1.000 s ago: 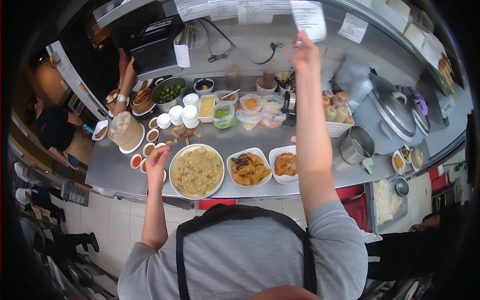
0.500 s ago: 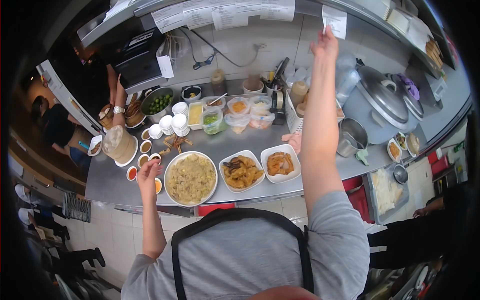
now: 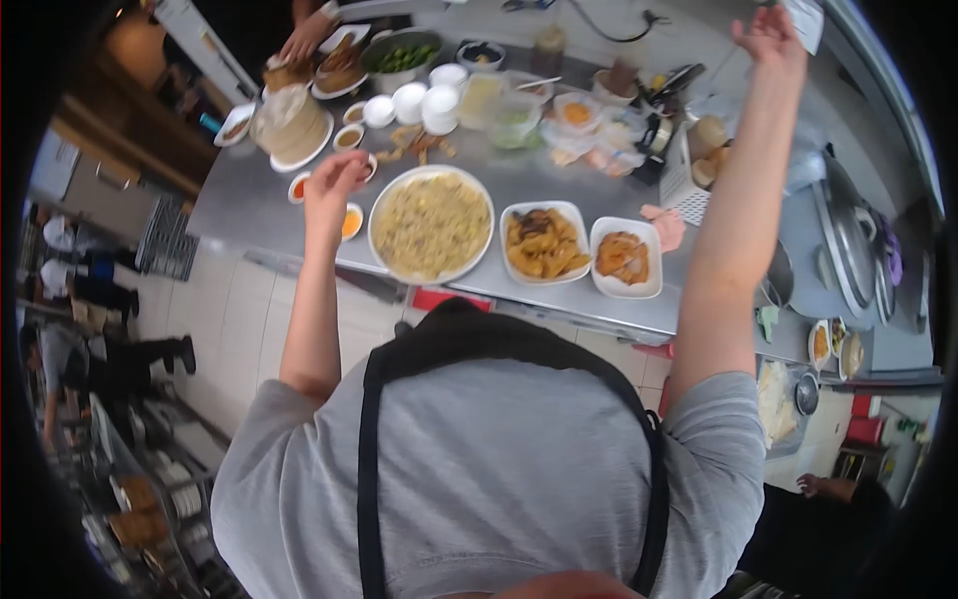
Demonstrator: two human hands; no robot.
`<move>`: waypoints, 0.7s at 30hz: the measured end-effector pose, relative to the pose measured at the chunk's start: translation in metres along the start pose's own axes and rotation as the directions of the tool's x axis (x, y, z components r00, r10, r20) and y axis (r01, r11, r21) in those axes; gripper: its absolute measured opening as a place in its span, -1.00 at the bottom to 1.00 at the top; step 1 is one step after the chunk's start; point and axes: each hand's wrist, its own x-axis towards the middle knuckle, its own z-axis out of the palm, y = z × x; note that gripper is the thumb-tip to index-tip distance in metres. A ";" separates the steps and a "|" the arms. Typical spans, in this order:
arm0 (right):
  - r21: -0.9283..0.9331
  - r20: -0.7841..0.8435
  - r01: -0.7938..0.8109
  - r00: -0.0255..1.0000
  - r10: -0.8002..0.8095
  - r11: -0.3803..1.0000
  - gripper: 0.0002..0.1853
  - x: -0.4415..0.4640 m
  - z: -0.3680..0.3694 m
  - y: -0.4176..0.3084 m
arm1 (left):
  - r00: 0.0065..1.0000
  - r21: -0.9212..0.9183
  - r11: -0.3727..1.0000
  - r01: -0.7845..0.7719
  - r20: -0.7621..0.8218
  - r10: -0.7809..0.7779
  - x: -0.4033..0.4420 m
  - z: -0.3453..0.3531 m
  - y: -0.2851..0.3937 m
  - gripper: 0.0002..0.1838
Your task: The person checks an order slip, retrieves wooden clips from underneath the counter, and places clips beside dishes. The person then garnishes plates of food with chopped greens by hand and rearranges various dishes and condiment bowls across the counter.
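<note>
My left hand (image 3: 334, 185) is held over the left part of the counter, fingers loosely bent and apart, nothing seen in them. A small sauce cup (image 3: 371, 168) shows just past its fingertips; whether they touch is unclear. Nearby are a cup of red sauce (image 3: 298, 187) and one of orange sauce (image 3: 351, 222). High at the upper right, my right hand (image 3: 773, 40) has its fingertips on the edge of a white paper slip (image 3: 806, 22) and seems to pinch it. In front of me stand a large plate of fried rice (image 3: 431, 222) and two square bowls of fried food, one (image 3: 544, 243) beside the other (image 3: 627, 258).
Behind the rice are stacked white saucers (image 3: 439, 105), bagged ingredients (image 3: 589, 130) and a pot of green limes (image 3: 401, 52). A bamboo steamer (image 3: 289, 122) is at the left. Another person's hand (image 3: 304, 38) reaches in at the back. Large lidded pots (image 3: 848, 235) are at the right.
The view has tilted down and shifted left, so counter items appear higher and farther right. My left hand has drawn slightly off the sauce cup; my right hand stays at the slip.
</note>
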 end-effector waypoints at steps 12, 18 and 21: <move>-0.965 0.196 0.200 0.980 0.041 -0.167 -0.73 -0.145 -0.168 0.127 | 0.660 0.419 0.682 0.599 0.225 -0.717 -0.049 -0.062 -0.095 -0.57; -0.636 -0.058 0.084 0.986 0.156 -0.767 -0.73 -0.152 -0.315 0.160 | 0.598 0.110 0.653 0.749 0.312 -0.738 -0.071 -0.036 -0.125 -0.55; -0.834 -0.044 0.052 0.986 0.160 -0.549 -0.77 -0.137 -0.348 0.158 | 0.639 0.009 0.668 0.744 0.282 -0.715 -0.076 -0.030 -0.135 -0.59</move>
